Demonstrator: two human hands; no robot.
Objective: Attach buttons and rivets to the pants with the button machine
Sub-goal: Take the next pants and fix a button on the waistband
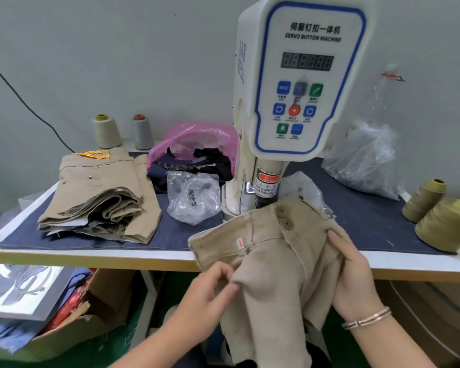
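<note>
The beige pants (pixel 266 251) are being held at the front edge of the counter (pixel 91 257), just before the button machine (pixel 300 81). Fabric is being pinched by the left hand (pixel 210 290), while the waistband is being gripped by the right hand (pixel 353 274). The cloth is being judged soft, light and floppy; the stiffer waistband near the two buttons (pixel 283 217) is being favoured for holding.
</note>
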